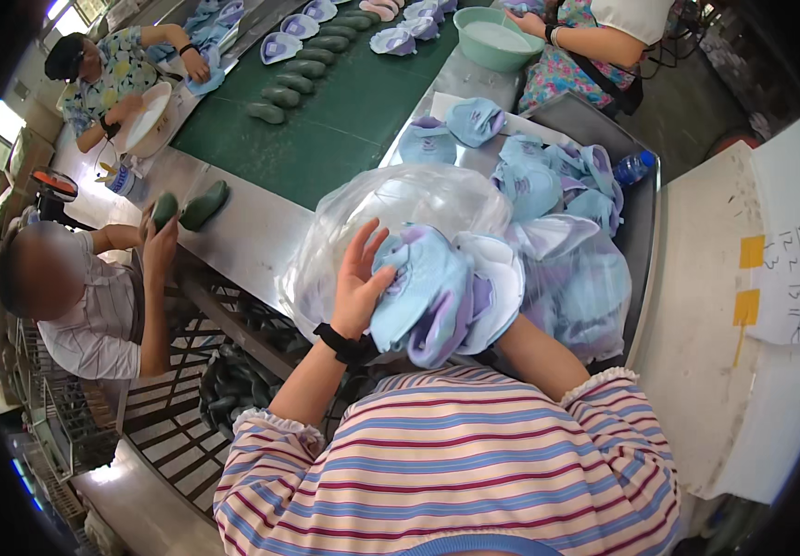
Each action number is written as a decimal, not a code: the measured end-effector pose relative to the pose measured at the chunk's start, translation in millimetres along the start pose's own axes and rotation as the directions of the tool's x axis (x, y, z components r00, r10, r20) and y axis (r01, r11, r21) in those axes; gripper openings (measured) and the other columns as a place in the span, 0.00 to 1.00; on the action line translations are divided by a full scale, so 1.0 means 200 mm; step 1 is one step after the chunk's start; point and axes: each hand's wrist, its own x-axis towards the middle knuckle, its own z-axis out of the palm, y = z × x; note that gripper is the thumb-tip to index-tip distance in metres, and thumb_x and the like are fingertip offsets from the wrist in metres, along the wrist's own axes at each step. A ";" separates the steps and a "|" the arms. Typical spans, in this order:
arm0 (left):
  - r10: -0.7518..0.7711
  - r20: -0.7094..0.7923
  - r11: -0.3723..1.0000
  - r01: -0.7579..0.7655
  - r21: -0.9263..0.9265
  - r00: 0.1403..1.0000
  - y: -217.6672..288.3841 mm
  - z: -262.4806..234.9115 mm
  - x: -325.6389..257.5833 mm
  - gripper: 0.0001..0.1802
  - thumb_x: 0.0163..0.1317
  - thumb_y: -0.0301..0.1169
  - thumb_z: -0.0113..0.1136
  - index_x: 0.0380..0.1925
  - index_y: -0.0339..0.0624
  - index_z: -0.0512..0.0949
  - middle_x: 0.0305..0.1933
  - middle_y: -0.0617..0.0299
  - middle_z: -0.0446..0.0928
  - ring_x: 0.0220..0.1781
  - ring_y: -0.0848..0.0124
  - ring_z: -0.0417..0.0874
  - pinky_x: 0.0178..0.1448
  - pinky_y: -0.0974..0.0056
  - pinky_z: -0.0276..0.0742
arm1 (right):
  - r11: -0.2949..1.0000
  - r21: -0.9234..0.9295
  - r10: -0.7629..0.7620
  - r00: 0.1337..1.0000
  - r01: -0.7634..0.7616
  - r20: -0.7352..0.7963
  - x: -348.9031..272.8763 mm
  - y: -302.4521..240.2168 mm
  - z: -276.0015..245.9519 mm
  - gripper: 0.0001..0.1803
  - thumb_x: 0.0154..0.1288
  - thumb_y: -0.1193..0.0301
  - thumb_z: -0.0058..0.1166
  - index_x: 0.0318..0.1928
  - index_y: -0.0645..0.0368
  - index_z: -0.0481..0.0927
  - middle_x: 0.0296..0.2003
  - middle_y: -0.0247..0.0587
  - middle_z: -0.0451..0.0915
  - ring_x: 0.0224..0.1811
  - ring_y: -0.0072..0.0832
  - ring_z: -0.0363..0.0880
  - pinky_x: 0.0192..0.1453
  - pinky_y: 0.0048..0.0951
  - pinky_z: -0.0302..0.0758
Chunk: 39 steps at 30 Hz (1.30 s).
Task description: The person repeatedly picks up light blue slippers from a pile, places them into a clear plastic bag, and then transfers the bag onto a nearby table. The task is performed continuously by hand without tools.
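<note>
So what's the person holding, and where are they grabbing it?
A stack of light blue shoe uppers. The left hand lies open-fingered against its left side; the right hand is hidden behind the stack, so its grip cannot be told.

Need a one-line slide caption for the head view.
Left hand presses a stack of light-blue shoe uppers against a clear plastic bag; right hand hidden.

We are pressing our left hand (360, 278), fingers spread, against a stack of pale blue and purple fabric shoe uppers (437, 292). Our right hand is hiding behind it. A clear, crinkled plastic bag (390, 199) is lying just beyond, on the steel table (251, 232).
</note>
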 end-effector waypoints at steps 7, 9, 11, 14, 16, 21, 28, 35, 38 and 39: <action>-0.415 0.162 0.829 0.446 -0.337 0.895 0.05 0.04 -0.03 0.27 0.68 0.42 0.44 0.65 0.45 0.62 0.60 0.59 0.70 0.63 0.66 0.69 0.68 0.59 0.61 | 0.982 -0.173 0.056 0.990 -0.078 -0.129 -0.17 -0.23 0.10 0.16 0.64 0.62 0.53 0.48 0.57 0.77 0.43 0.40 0.79 0.47 0.32 0.77 0.51 0.32 0.72; -0.529 0.221 0.718 0.571 -0.398 0.819 -0.05 -0.05 -0.08 0.26 0.68 0.45 0.45 0.63 0.47 0.64 0.59 0.61 0.72 0.62 0.66 0.69 0.67 0.58 0.62 | 0.982 -0.148 0.097 0.986 -0.118 -0.138 -0.20 -0.27 0.13 0.16 0.64 0.62 0.54 0.48 0.56 0.77 0.43 0.40 0.79 0.48 0.32 0.76 0.52 0.32 0.71; -0.620 0.214 0.654 0.648 -0.392 0.755 -0.10 -0.10 -0.13 0.27 0.67 0.52 0.45 0.59 0.49 0.68 0.58 0.63 0.73 0.61 0.66 0.71 0.65 0.56 0.64 | 0.993 0.052 0.112 0.990 -0.108 -0.084 -0.16 -0.11 0.05 0.17 0.66 0.64 0.51 0.52 0.56 0.74 0.47 0.40 0.77 0.51 0.31 0.75 0.56 0.32 0.71; -0.605 0.325 0.559 0.679 -0.476 0.726 -0.14 -0.14 -0.15 0.28 0.67 0.54 0.43 0.57 0.47 0.71 0.57 0.62 0.74 0.58 0.65 0.74 0.65 0.55 0.65 | 0.960 -0.159 -0.190 0.952 0.232 0.242 -0.04 0.22 -0.17 0.22 0.68 0.64 0.46 0.60 0.57 0.67 0.52 0.43 0.74 0.54 0.33 0.74 0.61 0.35 0.70; -0.622 0.263 0.535 0.645 -0.545 0.738 -0.13 -0.11 -0.17 0.27 0.66 0.51 0.41 0.55 0.45 0.73 0.56 0.60 0.76 0.55 0.63 0.76 0.64 0.55 0.66 | 0.993 0.091 -0.105 0.929 0.077 0.355 -0.03 0.16 -0.14 0.23 0.68 0.62 0.43 0.60 0.62 0.66 0.52 0.49 0.74 0.54 0.40 0.74 0.61 0.40 0.70; -0.591 -0.148 0.619 0.329 -0.713 0.793 -0.09 -0.13 -0.14 0.25 0.64 0.49 0.45 0.54 0.47 0.72 0.57 0.61 0.74 0.57 0.61 0.74 0.65 0.51 0.65 | 0.484 0.872 -0.007 0.996 -0.072 0.086 0.00 0.04 -0.23 0.22 0.70 0.59 0.42 0.52 0.66 0.71 0.45 0.50 0.78 0.49 0.42 0.78 0.58 0.43 0.73; -0.338 -0.429 0.798 0.013 -0.602 0.838 -0.09 -0.14 -0.02 0.36 0.61 0.53 0.55 0.66 0.53 0.58 0.69 0.62 0.59 0.69 0.59 0.59 0.71 0.49 0.54 | 0.675 0.694 0.253 0.962 -0.250 0.101 0.00 0.02 -0.29 0.17 0.69 0.66 0.46 0.51 0.64 0.73 0.46 0.45 0.80 0.47 0.36 0.80 0.55 0.39 0.77; -0.324 -0.330 0.708 -0.004 -0.707 0.887 -0.09 -0.01 -0.03 0.37 0.63 0.55 0.50 0.66 0.49 0.57 0.69 0.61 0.59 0.70 0.59 0.59 0.73 0.53 0.53 | 0.646 0.691 0.372 0.924 -0.324 0.086 0.04 -0.03 -0.07 0.19 0.66 0.71 0.48 0.55 0.66 0.68 0.50 0.48 0.77 0.51 0.39 0.77 0.61 0.43 0.71; -0.347 -0.273 0.642 0.016 -0.766 0.897 -0.10 -0.01 -0.03 0.34 0.63 0.54 0.48 0.64 0.48 0.60 0.67 0.61 0.61 0.69 0.59 0.60 0.73 0.53 0.52 | 0.656 0.696 0.361 0.931 -0.291 0.049 0.03 -0.04 -0.06 0.19 0.66 0.71 0.48 0.55 0.66 0.69 0.50 0.48 0.77 0.51 0.39 0.77 0.60 0.44 0.72; -0.362 -0.267 0.624 0.019 -0.782 0.893 -0.10 -0.01 -0.04 0.34 0.63 0.53 0.48 0.64 0.47 0.60 0.67 0.61 0.62 0.69 0.59 0.60 0.73 0.53 0.52 | 0.630 0.715 0.343 0.935 -0.303 0.094 0.03 -0.03 -0.07 0.19 0.65 0.72 0.48 0.55 0.66 0.68 0.50 0.49 0.77 0.51 0.39 0.77 0.60 0.44 0.72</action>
